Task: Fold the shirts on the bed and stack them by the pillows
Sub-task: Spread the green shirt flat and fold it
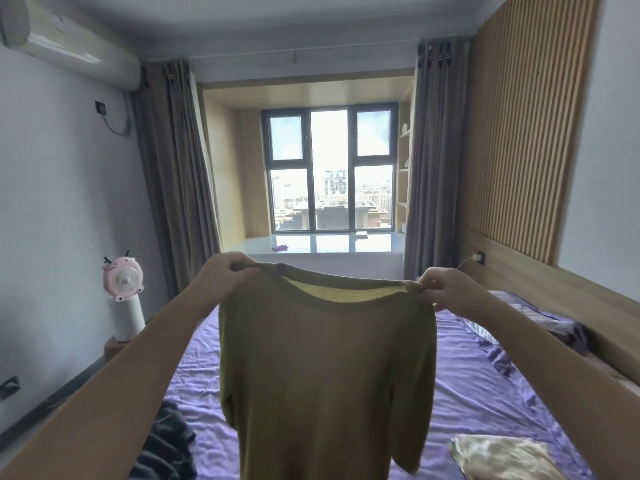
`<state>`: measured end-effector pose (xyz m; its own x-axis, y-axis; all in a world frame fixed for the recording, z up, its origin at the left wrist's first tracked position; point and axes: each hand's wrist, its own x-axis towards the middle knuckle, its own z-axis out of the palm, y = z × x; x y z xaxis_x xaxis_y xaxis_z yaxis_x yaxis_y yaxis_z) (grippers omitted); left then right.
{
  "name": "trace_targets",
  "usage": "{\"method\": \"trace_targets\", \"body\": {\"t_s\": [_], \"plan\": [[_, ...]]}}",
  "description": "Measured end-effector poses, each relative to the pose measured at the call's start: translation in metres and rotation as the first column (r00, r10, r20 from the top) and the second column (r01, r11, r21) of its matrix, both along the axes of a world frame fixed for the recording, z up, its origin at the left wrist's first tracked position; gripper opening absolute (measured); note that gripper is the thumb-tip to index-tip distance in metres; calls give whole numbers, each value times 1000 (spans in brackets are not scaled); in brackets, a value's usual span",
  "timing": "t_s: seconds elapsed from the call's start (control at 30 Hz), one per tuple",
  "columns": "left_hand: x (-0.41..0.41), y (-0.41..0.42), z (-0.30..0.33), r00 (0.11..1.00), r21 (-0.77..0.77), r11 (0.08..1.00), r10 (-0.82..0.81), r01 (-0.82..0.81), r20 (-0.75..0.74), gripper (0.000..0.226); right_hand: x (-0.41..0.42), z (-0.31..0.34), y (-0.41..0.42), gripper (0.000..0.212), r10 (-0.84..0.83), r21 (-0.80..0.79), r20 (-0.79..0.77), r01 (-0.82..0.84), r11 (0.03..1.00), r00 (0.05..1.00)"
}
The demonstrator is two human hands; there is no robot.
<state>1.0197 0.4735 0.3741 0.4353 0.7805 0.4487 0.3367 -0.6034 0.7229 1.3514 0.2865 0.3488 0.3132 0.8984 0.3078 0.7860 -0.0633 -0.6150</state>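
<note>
Olive shirt (pixel 325 368) held up in the air over the bed (pixel 485 393), collar at top, hem hanging down toward the camera's lower edge; long axis vertical, shoulder line running left-right. Left hand (pixel 221 275) pinches the left shoulder seam, fingers pressed together on the fabric; right hand (pixel 446 289) pinches the right shoulder beside the collar, thumb and fingertips closed on the cloth. Shirt hangs flat and spread between both hands; one short sleeve droops at lower right. Purple sheet below is wrinkled but open on both sides of the shirt; dark garment (pixel 166 445) bunched at the lower left edge of the bed; pale patterned folded piece (pixel 498 459) lies at lower right. Pillows (pixel 540 323) sit along the right side against the wooden headboard (pixel 554 299). Pink fan (pixel 123 278) on a white stand left of the bed, beside the wall.
</note>
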Motion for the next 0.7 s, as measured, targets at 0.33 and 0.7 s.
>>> {"method": "trace_targets", "body": {"t_s": [0.33, 0.7], "plan": [[9, -14, -21, 1000, -30, 1000, 6, -5, 31, 11, -13, -15, 6, 28, -82, 120, -29, 85, 989, 996], [14, -56, -46, 897, 641, 687, 442, -342, 4, 23, -14, -35, -35, 23, -322, 227, 601, 231, 946, 731]]}}
